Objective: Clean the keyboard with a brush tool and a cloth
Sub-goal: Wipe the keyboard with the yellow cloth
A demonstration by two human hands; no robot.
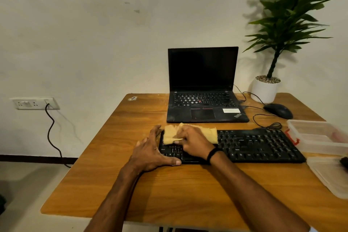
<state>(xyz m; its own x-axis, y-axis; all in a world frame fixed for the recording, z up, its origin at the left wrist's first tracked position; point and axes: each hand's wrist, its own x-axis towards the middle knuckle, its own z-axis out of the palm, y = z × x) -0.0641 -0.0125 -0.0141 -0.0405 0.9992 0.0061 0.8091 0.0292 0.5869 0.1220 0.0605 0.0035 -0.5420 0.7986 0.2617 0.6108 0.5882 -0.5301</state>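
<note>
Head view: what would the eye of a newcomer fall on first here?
The right hand grips a yellow cloth on the left part of the black keyboard, while the left hand rests at its left end. Behind stands an open laptop with a dark screen, and a tall green plant fills the far right corner.

Left hand (pixel 150 152), right hand (pixel 195 143) bare; forearms (pixel 254 194) bare; black band (pixel 212 153) round right wrist.
</note>
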